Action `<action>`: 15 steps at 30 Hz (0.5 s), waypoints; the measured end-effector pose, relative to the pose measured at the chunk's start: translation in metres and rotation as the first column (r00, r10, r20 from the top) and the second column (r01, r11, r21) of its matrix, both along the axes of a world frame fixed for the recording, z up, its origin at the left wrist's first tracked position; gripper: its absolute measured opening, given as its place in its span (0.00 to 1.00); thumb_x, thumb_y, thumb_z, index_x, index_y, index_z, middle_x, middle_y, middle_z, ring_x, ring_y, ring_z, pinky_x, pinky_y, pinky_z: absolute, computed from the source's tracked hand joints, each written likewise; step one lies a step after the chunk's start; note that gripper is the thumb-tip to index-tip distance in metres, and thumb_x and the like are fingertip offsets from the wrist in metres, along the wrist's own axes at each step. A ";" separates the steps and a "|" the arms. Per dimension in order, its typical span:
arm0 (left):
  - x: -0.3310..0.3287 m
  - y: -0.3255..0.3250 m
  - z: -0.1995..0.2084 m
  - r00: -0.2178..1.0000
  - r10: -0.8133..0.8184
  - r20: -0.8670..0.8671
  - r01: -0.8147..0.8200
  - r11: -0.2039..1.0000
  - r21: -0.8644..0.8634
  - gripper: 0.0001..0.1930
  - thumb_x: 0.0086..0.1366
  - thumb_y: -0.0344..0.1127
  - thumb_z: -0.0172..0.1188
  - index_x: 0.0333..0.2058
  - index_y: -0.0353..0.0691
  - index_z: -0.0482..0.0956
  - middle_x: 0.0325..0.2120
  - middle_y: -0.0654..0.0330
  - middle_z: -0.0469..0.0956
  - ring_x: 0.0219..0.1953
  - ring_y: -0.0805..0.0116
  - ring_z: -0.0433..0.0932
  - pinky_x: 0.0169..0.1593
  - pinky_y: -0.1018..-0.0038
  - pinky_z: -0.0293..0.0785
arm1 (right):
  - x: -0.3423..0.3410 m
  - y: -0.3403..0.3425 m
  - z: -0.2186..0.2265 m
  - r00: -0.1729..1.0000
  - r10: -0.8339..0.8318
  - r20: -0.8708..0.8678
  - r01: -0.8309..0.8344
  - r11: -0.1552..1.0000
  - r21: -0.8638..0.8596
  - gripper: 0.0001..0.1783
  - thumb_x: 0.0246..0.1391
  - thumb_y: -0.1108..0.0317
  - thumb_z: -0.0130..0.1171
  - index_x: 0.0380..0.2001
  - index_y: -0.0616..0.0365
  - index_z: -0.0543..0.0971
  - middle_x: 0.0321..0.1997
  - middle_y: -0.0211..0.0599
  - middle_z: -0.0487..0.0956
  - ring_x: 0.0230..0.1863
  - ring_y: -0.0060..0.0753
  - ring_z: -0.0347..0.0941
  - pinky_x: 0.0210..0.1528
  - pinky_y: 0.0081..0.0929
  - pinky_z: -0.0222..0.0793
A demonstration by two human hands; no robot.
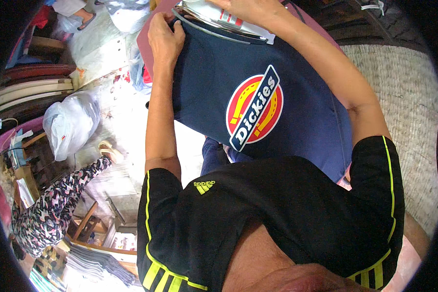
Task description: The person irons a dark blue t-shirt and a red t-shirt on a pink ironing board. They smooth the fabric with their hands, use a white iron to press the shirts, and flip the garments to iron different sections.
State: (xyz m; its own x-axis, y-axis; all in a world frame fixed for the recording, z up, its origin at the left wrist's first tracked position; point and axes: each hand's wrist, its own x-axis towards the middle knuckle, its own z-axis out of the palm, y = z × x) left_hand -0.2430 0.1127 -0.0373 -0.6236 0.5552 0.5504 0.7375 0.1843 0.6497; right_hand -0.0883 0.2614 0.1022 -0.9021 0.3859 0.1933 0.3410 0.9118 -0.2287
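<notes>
A navy garment [199,87], seemingly a T-shirt, is spread over a dull pink padded surface [145,48] in front of me. It bears a large round red and yellow emblem [254,108] crossed by a slanted dark band. At its far end, a curved grey-edged opening [214,35] shows white material with a red-printed label [231,18]. My left hand [165,38] is closed on the garment's far left edge, fingertips partly hidden. My right hand [250,9] reaches over the white material at the upper rim; its fingers are mostly cut off by the picture's edge.
To the left, a tied whitish plastic bag [72,124] sits on the pale floor beside stacked boards [36,92]. Another person's patterned trouser leg [63,199] extends there. Folded grey cloths [100,265] lie at lower left. A woven mat-like surface [399,107] is on the right.
</notes>
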 end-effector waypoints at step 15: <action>0.009 -0.002 0.007 0.988 0.016 0.156 -0.033 0.994 0.104 0.10 0.57 0.27 0.65 0.36 0.34 0.74 0.28 0.50 0.79 0.29 0.53 0.79 0.38 0.62 0.75 | -0.012 -0.006 -0.001 0.999 -0.021 0.047 0.021 1.000 -0.003 0.28 0.61 0.45 0.56 0.40 0.65 0.74 0.33 0.66 0.80 0.39 0.66 0.79 0.41 0.56 0.74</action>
